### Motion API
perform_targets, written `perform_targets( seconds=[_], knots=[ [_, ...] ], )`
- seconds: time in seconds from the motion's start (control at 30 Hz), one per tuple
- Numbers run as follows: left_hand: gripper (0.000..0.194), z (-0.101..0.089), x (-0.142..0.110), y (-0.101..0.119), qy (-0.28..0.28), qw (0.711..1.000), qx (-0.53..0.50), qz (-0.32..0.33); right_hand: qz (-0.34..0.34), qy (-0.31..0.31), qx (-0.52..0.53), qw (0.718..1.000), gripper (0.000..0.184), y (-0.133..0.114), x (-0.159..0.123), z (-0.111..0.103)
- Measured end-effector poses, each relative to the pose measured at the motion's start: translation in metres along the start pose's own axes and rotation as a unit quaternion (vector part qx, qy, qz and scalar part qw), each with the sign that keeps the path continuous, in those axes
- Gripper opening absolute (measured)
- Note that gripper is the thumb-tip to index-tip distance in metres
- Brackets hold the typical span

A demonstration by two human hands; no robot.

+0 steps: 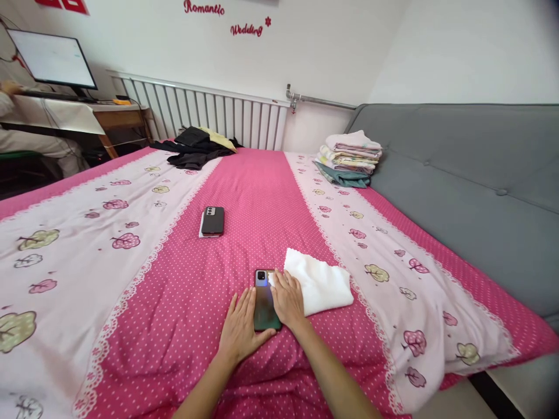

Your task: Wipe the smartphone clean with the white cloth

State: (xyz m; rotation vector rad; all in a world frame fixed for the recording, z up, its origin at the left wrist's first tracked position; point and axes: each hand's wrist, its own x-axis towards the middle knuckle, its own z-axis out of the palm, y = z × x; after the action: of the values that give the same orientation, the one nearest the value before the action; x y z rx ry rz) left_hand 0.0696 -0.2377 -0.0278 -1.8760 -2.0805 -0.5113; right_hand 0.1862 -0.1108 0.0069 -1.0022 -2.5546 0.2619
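Note:
A smartphone [265, 311] with a dark, glossy back lies face down on the pink bedspread, its camera block at the far left corner. My left hand [240, 326] rests flat along its left edge, fingers stretched out, with the thumb across the near edge. On the phone's right side is my right hand [289, 298], its fingers close together and pressing a corner of a white cloth [325, 283] onto the phone's back. The rest of that cloth spreads out to the right on the bed. Part of the phone is hidden under the right hand.
Farther off, a black phone [213, 220] lies on a white flat item [202, 227]. Dark clothes [192, 145] and a folded stack [349, 152] sit at the bed's far side. A grey headboard [463, 163] stands right; a person's arm [6, 96] shows by a monitor [52, 58].

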Motion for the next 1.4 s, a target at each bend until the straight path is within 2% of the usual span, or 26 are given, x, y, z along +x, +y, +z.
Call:
perform_targets(
  seconds=[0.13, 0.23, 0.73, 0.87, 1.13, 1.4],
  knots=[
    [0.098, 0.000, 0.000, 0.000, 0.004, 1.000, 0.003, 0.001, -0.001, -0.008, 0.001, 1.000, 0.045, 0.005, 0.011, 0.004],
    [0.098, 0.000, 0.000, 0.000, 0.007, 1.000, 0.004, 0.002, -0.015, -0.015, 0.003, 1.000, 0.047, 0.005, 0.008, 0.002],
    [0.100, 0.000, -0.001, -0.001, 0.017, 1.000, 0.006, 0.012, -0.113, -0.052, 0.035, 0.992, 0.045, -0.003, -0.057, -0.023],
    [0.098, 0.000, -0.001, -0.001, 0.011, 1.000, -0.005, 0.008, -0.110, -0.046, 0.029, 0.992, 0.046, -0.003, -0.065, -0.023],
    [0.100, 0.000, -0.001, 0.000, 0.005, 1.000, -0.019, 0.000, -0.083, -0.054, 0.028, 0.995, 0.044, 0.005, -0.036, -0.016],
    [0.101, 0.001, -0.001, 0.000, -0.002, 1.000, -0.017, -0.006, -0.066, -0.014, 0.045, 0.997, 0.044, 0.013, -0.001, -0.002]
  ],
)
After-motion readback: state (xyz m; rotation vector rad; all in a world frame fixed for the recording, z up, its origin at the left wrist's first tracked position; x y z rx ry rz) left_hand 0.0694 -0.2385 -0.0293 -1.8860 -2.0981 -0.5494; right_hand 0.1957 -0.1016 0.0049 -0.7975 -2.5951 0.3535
